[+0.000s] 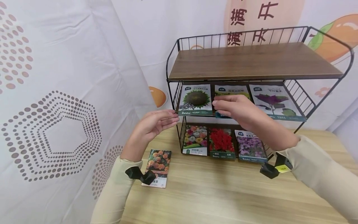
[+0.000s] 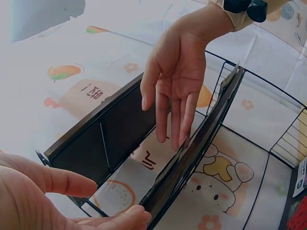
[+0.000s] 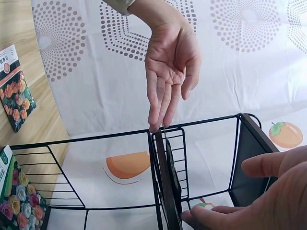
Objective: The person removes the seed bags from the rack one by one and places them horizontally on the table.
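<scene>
Fingers (image 1: 222,105) beside sunflower packet (image 1: 195,100)

the right hand (image 1: 235,109) hides part of the upper middle packet (image 1: 232,89). a strap (image 1: 147,177) covers some of the orange-flower packet (image 1: 160,158). the head view cuts off the left sleeve (image 1: 114,194) and right sleeve (image 1: 321,172).

Lettering I can read
Centre: "Beishu" on the sunflower packet (image 1: 196,98); lower centre: "Beishu" on the red-flower packet (image 1: 222,141); upper right: "满" on the cloth (image 1: 212,18).
</scene>
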{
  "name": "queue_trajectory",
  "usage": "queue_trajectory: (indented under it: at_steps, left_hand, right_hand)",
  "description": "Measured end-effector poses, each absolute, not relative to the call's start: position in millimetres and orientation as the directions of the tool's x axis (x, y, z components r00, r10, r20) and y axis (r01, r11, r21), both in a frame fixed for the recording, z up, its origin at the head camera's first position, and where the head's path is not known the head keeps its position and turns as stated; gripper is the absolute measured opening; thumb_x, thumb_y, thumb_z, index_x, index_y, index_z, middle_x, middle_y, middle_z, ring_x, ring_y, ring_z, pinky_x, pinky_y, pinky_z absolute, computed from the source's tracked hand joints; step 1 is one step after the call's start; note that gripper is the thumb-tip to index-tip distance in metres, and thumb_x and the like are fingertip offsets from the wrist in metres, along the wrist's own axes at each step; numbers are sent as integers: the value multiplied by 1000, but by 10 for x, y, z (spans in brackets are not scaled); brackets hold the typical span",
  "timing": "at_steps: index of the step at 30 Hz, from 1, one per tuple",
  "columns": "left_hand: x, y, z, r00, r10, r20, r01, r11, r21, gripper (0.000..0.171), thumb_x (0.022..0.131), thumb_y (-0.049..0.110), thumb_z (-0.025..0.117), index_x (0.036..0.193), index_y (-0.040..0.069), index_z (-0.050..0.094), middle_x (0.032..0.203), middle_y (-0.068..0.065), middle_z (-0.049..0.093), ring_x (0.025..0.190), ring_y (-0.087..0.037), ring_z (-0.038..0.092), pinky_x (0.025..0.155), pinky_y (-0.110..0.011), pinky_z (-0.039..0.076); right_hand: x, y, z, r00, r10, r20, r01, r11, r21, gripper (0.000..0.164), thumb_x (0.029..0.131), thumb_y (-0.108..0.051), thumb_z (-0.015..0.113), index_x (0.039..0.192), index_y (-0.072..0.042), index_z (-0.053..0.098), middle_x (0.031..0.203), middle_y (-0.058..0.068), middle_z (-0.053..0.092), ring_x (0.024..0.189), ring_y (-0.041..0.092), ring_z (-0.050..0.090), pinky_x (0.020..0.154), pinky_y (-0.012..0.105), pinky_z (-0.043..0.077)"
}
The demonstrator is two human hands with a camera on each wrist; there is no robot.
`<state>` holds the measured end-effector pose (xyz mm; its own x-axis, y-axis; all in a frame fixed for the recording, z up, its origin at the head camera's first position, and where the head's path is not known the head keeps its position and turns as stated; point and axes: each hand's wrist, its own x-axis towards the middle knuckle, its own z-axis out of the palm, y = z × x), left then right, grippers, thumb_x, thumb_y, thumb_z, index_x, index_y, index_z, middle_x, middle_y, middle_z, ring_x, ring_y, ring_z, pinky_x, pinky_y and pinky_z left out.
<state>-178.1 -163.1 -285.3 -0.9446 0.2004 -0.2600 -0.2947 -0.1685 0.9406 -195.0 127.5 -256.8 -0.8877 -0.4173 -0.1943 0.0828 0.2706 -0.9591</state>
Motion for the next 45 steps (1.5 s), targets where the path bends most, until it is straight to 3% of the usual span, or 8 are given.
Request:
queue_trajectory:
  at_steps: [14,20,24,29,33,37,41,45]
  left_hand:
    - [-1818,-1607,-2830,-929,252,-270,-313,-149,938,47,104,-1,46,149,-12,39,153,-29,45,138,-38,52,111,-36,52]
    - [-1857,-1634,-2865,-927,253,-277,-321,-152,935,47,104,-2,47,149,-11,40,153,-30,46,111,-20,73,101,-29,58]
    - [-1877,-1641,-2893,-929,249,-275,-322,-174,930,45,105,-2,46,149,-12,40,151,-30,46,95,-12,75,94,-24,62]
    - [-1915,-1645,-2943,-931,238,-276,-325,-199,924,44,104,-4,48,147,-13,43,120,-19,72,88,-11,76,87,-22,63]
    - [-1939,-1642,-2983,-928,233,-290,-340,-214,916,46,103,-6,49,147,-13,41,92,-1,75,83,-11,76,81,-20,64]
    - [-1947,-1630,-3007,-924,235,-300,-351,-218,911,46,103,-6,49,148,-13,39,89,0,74,81,-11,76,79,-20,64]
    - [-1946,-1626,-3020,-919,253,-302,-356,-205,912,46,104,-6,48,149,-13,39,92,-1,74,82,-11,76,80,-20,64]
    - [-1947,-1624,-3020,-912,266,-311,-367,-198,909,46,104,-6,47,149,-12,39,97,-3,71,84,-11,76,81,-20,64]
  right_hand:
    - [-2065,1350,-2568,-844,-479,-241,181,168,-969,62,111,-21,44,159,8,16,166,25,24,153,34,32,127,43,29]
    - [-2130,1379,-2583,-829,-493,-264,242,108,-964,60,111,-22,41,158,7,18,165,27,24,152,36,33,123,39,35]
    - [-2176,1398,-2622,-835,-480,-268,255,95,-962,51,111,-23,43,154,3,31,163,26,31,135,24,57,115,29,48]
    - [-2199,1422,-2676,-843,-470,-262,290,15,-957,24,109,-20,49,124,-7,62,130,12,68,105,9,71,96,22,60]
    - [-2177,1420,-2696,-832,-484,-272,326,-28,-945,21,108,-15,50,106,-13,71,107,-1,76,102,11,73,92,22,61]
    - [-2147,1404,-2708,-824,-488,-288,327,5,-945,21,108,-16,51,119,-6,66,109,-3,74,103,11,72,94,23,61]
    - [-2128,1402,-2715,-822,-490,-291,304,54,-951,41,108,-17,51,143,5,49,113,-3,72,104,9,72,96,22,60]
    - [-2097,1407,-2715,-818,-497,-291,261,130,-957,54,107,-18,53,150,11,37,128,4,64,104,5,71,99,22,59]
